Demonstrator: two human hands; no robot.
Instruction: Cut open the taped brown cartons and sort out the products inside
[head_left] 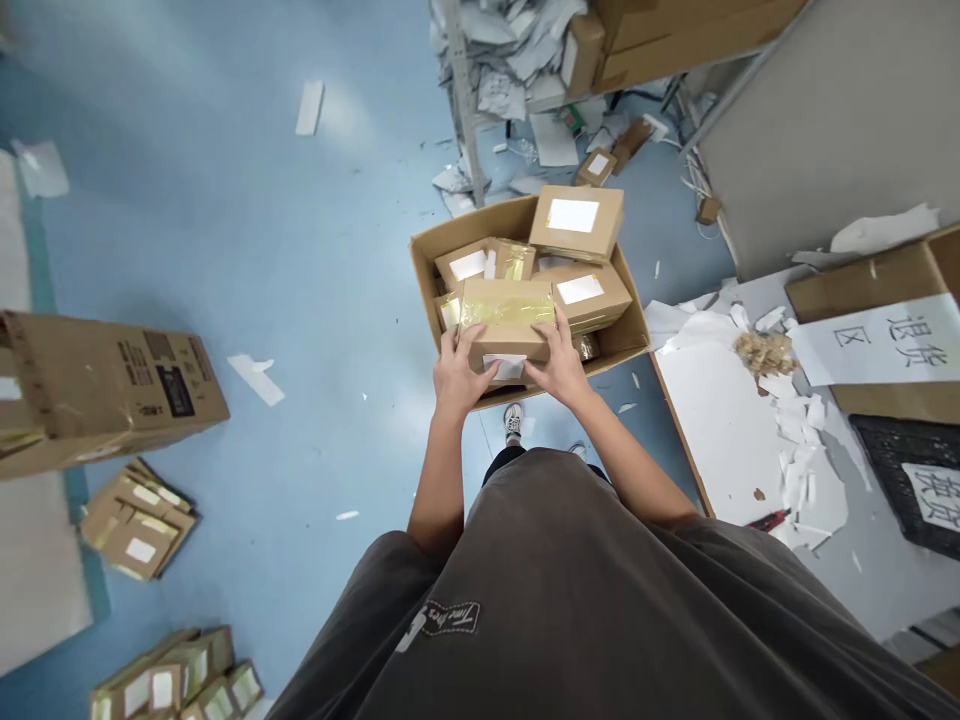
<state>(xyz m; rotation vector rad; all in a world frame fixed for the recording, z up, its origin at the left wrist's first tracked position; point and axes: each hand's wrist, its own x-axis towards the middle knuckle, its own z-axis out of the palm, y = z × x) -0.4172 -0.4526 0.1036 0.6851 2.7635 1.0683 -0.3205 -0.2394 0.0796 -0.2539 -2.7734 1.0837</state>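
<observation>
Both hands grip a brown cardboard box (508,305) with clear yellowish tape across its top and a white label on its near side. My left hand (459,372) is closed on its left side, thumb by the label. On the right side my right hand (559,366) holds it the same way. The box is over the near part of a large open carton (636,325). Several smaller taped boxes with white labels lie inside, including a box (576,222) at the far right and another box (591,294) beside my right hand.
A white table (720,430) with torn paper stands at the right. Beyond the carton is a metal rack post (466,110) with paper scraps around. On the left are a tall carton (142,385), flattened cardboard (139,520) and stacked boxes (180,675). Scraps litter the blue floor (315,300).
</observation>
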